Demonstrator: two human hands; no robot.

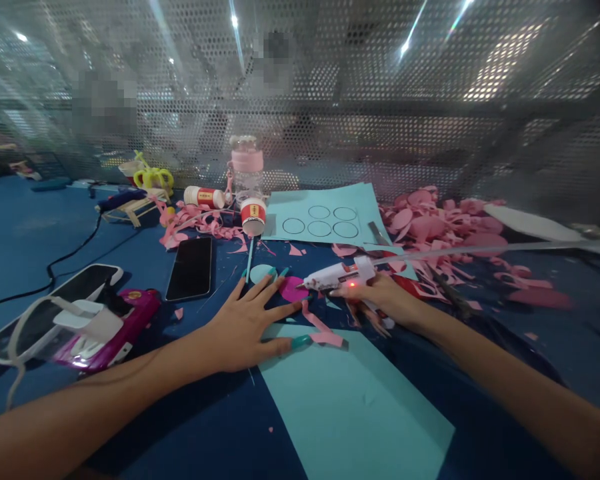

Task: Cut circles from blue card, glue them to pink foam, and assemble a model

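My right hand (387,300) is wrapped round the grip of a white hot glue gun (340,275). A red light glows on the gun, and its nozzle points left over a bright magenta paper disc (293,289). My left hand (255,320) lies flat with fingers spread, its fingertips at a pale green disc (263,273) and the magenta disc. A strip of pink paper (325,333) rests by my left thumb. Under the thumb begins a large light-blue sheet (360,400). A thin pale-blue stick (250,259) reaches back from the left fingertips.
Behind lie a blue sheet with drawn circles (320,230), a heap of pink scraps (425,227), paper cups (253,217) and a bottle (247,167). A phone (190,269), a magenta power strip (107,333) and cables are on the left. A perforated metal screen (330,100) closes the back.
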